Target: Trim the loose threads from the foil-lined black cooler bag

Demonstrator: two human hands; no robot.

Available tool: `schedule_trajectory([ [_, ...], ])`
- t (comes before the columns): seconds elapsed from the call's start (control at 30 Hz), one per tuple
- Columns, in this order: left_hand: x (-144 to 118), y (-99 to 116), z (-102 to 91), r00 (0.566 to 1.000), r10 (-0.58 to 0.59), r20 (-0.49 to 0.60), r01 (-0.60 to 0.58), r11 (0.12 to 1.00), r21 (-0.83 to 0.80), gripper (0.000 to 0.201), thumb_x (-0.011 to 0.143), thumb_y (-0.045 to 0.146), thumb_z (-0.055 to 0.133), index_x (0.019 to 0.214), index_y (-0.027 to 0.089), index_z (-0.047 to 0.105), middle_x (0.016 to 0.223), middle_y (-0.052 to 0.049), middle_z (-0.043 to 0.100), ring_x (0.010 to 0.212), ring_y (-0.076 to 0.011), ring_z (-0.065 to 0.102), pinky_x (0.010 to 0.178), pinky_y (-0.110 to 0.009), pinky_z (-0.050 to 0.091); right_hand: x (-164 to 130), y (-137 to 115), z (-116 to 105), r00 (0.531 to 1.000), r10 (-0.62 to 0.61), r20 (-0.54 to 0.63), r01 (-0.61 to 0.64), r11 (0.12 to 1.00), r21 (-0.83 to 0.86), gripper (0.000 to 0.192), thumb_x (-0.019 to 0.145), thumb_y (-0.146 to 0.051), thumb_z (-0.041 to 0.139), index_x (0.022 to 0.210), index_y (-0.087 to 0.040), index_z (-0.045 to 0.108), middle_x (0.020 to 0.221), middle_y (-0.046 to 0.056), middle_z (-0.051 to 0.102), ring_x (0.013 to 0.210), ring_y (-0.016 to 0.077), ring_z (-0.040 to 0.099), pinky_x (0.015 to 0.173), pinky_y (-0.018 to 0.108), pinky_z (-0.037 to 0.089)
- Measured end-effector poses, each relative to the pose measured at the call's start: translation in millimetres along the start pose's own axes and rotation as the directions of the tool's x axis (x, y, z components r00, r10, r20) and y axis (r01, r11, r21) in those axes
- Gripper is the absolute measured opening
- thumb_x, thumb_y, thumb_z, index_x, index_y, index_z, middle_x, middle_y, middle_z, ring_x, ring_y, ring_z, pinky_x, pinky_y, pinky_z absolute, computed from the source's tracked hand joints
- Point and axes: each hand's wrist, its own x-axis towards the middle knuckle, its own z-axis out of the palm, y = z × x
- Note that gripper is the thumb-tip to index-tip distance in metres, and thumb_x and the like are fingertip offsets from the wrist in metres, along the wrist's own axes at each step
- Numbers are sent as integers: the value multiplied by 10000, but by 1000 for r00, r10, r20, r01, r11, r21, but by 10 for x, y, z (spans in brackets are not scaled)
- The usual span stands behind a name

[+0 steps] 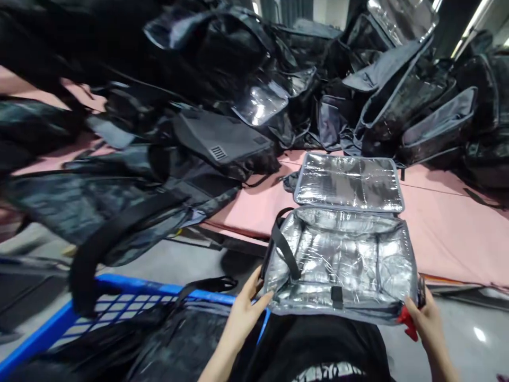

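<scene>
In front of me an insulated cooler bag with a shiny silver lining lies open, its lid folded back onto the pink table. A black strap hangs over its left side into the inside. My left hand grips the bag's near left corner, thumb on the rim and fingers on the outer wall. At the near right corner my right hand holds the bag the same way. A small red piece shows beside the right thumb; I cannot make out what it is.
Dark bags pile up along the back of the pink table, some with silver linings showing. A grey-topped bag and a camouflage bag lie to the left. A blue plastic crate with dark bags stands at lower left.
</scene>
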Motion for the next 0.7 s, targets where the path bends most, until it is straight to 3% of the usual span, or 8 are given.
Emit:
schedule_trajectory([
  [0.13,-78,18,-87,992,-37,124,44,998,-53,756,704,403,664,1364,211,349,1427,-76,375,1300,-255,347,1069,-349,322,-62,50,-14,995,-37,94,31,997,74,584,686,-433,652,1197,-184,522,1105,99,613,1038,271,567,956,486,410],
  [0.33,-96,-74,-150,978,-26,205,38,998,-58,752,732,382,651,1388,272,301,1472,-35,284,1335,-249,272,1092,-362,278,-79,55,-49,990,-7,142,-15,988,152,565,702,-419,672,1201,-210,509,1135,95,598,1039,253,564,977,487,386],
  [0.43,-57,-91,-203,969,-4,246,-12,998,63,747,760,407,606,1404,248,261,1471,-72,291,1320,-271,308,1077,-412,302,-90,15,-37,991,7,134,-30,984,176,543,709,-408,674,1193,-221,515,1142,85,597,1048,240,564,956,450,420],
  [0.5,11,-10,-215,979,64,195,-112,964,243,722,779,430,567,1402,218,267,1442,-116,341,1288,-298,362,1041,-465,345,-89,1,-29,993,12,120,-35,982,186,521,703,-401,680,1168,-219,533,1105,80,615,1037,235,570,932,433,444],
  [0.57,111,164,-170,959,260,111,-281,835,473,659,800,421,541,1382,212,314,1409,-140,381,1267,-311,385,1024,-502,348,-79,1,-22,996,13,93,-31,981,192,495,683,-397,692,1120,-207,560,1045,79,637,991,237,588,897,431,467],
  [0.63,233,398,-51,857,496,140,-452,595,665,540,819,355,533,1331,237,406,1409,-138,371,1274,-311,364,1034,-511,319,-66,9,-14,998,14,65,-26,981,194,468,663,-390,703,1071,-196,580,991,74,651,922,230,609,851,419,492],
  [0.7,365,621,113,756,589,287,-554,342,759,411,826,249,528,1236,268,518,1441,-122,323,1293,-323,326,1038,-535,286,-60,15,-8,998,15,59,-27,979,204,452,657,-379,708,1053,-198,586,969,63,656,869,211,620,809,386,512],
])
